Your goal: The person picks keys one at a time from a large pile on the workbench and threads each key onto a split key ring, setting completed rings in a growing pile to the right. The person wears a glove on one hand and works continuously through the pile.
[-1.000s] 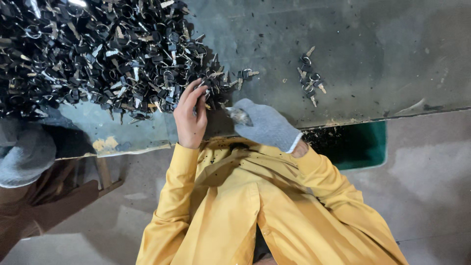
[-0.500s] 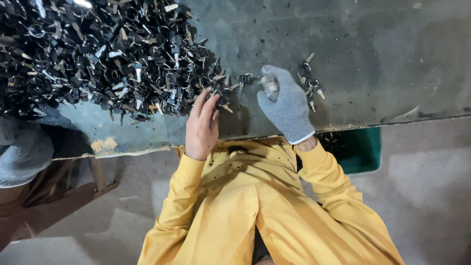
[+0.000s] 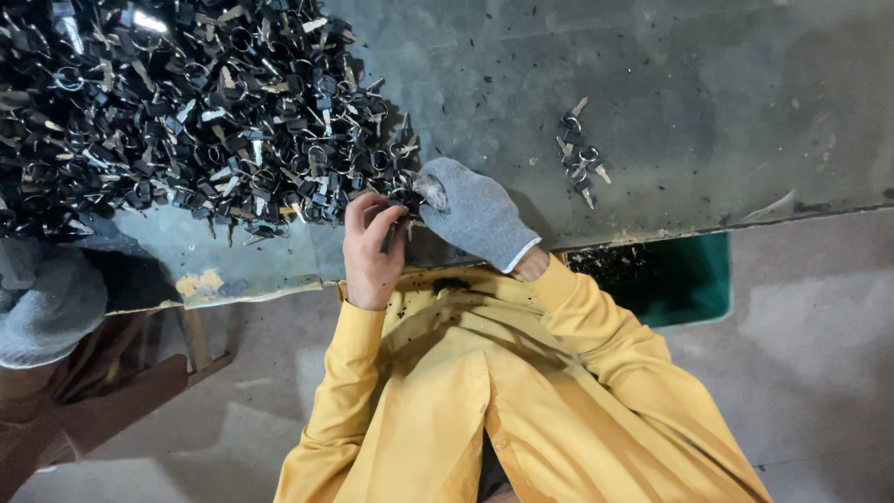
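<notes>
Hands meet at the near right edge of the key heap (image 3: 186, 112), over the near rim of the grey table (image 3: 708, 84). My left hand (image 3: 371, 250) is bare, fingers curled in and pinched narrow on a small dark key (image 3: 389, 233). My right hand (image 3: 473, 216) wears a grey knit glove; its fingertips close on the upper end of the same piece, just against the left fingertips. The key sits between the two hands, touching both and lifted just clear of the heap's edge. Its long axis runs near to far with a slight lean; the slim dark end points near, toward my chest, and the other end is buried in the fingers, so I cannot tell its shape. The heap is black-headed keys on metal rings, piled across the far left of the table. A small cluster of keys (image 3: 579, 154) lies well apart to the right, its blades pointing several ways. A green bin (image 3: 694, 279) sits below the table's near edge on the right, with dark bits inside. A grey knit shape (image 3: 42, 307) shows at near left; I cannot tell what it is.
</notes>
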`<action>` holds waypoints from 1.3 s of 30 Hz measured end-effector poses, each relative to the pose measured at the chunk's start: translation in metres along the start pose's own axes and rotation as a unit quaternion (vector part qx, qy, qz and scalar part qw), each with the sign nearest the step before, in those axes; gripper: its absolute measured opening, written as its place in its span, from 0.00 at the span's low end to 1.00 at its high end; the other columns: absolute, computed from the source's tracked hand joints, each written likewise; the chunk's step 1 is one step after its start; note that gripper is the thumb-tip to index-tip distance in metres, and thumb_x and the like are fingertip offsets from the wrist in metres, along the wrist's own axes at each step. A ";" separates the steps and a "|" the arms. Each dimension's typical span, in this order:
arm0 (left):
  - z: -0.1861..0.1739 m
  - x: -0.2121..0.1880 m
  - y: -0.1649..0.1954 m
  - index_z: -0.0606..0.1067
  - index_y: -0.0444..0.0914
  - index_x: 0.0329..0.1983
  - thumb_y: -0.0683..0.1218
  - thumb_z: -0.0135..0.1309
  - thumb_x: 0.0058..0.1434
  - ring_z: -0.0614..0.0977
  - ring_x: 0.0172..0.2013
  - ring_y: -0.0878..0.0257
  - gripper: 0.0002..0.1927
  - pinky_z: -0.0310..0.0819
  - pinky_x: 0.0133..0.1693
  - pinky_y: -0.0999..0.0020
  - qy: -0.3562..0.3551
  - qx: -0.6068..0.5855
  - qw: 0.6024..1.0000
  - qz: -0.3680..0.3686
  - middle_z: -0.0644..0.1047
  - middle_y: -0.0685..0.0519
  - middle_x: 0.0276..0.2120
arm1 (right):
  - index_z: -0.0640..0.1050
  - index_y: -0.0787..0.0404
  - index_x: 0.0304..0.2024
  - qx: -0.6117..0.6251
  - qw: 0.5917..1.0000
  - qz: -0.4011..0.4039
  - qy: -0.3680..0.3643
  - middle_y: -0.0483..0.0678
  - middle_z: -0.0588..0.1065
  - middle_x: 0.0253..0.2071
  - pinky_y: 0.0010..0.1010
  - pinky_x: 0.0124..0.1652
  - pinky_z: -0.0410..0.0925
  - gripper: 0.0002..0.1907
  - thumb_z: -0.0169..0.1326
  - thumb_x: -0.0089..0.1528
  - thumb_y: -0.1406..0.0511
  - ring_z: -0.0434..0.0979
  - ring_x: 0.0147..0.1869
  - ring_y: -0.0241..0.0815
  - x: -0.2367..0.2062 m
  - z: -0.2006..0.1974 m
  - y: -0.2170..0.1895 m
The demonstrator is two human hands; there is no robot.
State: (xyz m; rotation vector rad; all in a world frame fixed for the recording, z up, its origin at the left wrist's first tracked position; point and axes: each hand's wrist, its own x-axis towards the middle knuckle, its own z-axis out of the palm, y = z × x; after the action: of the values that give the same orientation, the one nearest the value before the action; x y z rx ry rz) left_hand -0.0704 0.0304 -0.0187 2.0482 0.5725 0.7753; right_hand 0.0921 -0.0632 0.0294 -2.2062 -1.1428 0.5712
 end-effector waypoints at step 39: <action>0.059 -0.001 0.032 0.80 0.34 0.45 0.31 0.60 0.59 0.79 0.42 0.68 0.12 0.73 0.45 0.75 -0.129 -0.345 0.920 -0.138 0.78 0.51 0.43 | 0.70 0.62 0.55 0.193 0.980 0.049 0.017 0.58 0.79 0.41 0.39 0.43 0.74 0.28 0.65 0.54 0.65 0.83 0.46 0.55 -0.073 -0.027 0.053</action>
State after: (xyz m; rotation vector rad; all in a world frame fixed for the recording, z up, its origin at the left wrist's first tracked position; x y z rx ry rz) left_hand -0.0257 -0.0199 -0.0182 1.3458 0.3554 0.4377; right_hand 0.0999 -0.1564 0.0218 -1.9328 -0.8260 0.7268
